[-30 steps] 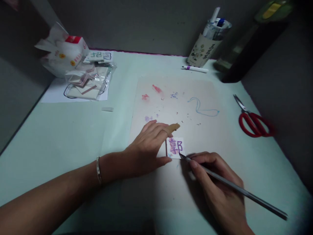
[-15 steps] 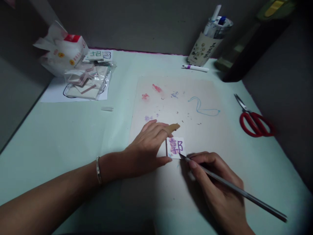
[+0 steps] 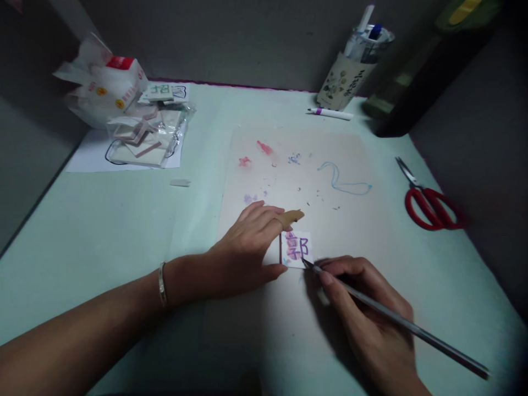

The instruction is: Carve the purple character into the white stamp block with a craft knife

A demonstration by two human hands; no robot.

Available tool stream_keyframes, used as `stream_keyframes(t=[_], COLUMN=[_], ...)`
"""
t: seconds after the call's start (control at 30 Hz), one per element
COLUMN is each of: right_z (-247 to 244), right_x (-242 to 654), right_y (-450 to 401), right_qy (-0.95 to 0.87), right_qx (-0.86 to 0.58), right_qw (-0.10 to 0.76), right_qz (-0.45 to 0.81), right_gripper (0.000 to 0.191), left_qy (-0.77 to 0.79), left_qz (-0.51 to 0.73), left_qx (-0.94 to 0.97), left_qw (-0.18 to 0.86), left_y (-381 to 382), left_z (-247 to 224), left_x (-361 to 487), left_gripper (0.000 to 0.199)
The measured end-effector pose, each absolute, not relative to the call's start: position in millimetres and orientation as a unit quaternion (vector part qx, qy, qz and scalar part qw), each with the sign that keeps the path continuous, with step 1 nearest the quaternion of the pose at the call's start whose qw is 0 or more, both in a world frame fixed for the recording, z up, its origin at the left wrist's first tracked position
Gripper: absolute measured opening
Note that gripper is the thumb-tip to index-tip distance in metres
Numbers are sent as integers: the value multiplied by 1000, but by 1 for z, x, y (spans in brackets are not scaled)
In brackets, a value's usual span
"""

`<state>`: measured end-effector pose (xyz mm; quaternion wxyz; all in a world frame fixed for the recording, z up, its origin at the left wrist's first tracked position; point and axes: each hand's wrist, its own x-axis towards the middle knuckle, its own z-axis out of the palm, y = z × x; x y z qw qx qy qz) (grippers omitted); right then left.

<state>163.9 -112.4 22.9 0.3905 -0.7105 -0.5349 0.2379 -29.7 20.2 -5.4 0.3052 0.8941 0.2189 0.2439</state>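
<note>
A small white square block (image 3: pixel 306 258) with a purple character on its face, pinkish smudges and a blue mark lies on the pale sheet. My left hand (image 3: pixel 247 247) steadies it, thumb at its lower left corner and index finger at the upper left. That index finger wears a tan finger cover (image 3: pixel 292 218), and the other fingers rest on the sheet. Pinched in my right hand (image 3: pixel 367 308) is a slim, pen-shaped tool (image 3: pixel 396 318) with a dark pointed tip. Its tip meets the block's face near the lower right of the character. I cannot tell whether it is a pen or a knife.
The sheet (image 3: pixel 256 135) bears red, purple and blue marks and small dark crumbs. Red-handled scissors (image 3: pixel 431 209) lie at right. Behind are a purple marker (image 3: pixel 330 114), a pen holder (image 3: pixel 342 82) and a dark bottle (image 3: pixel 429 71). Bagged blocks (image 3: pixel 142 143) sit at left.
Both hands stay almost in place. The tool's rear end has dipped slightly to the right, its tip still at the block. The left wrist has shifted slightly left.
</note>
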Motion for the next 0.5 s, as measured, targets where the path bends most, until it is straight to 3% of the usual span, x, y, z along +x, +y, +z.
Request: stream_keyframes(t=[0.5], right_z=[24], right_x=[162], right_y=[-114], right_qy=[-512], right_qx=[-726], right_qw=[385], right_qz=[251], right_gripper=[19], left_qy=[221], left_qz=[246], left_qx=[894], left_qw=[301], left_y=[20], left_z=[-6], left_x=[-30], left_gripper=[82])
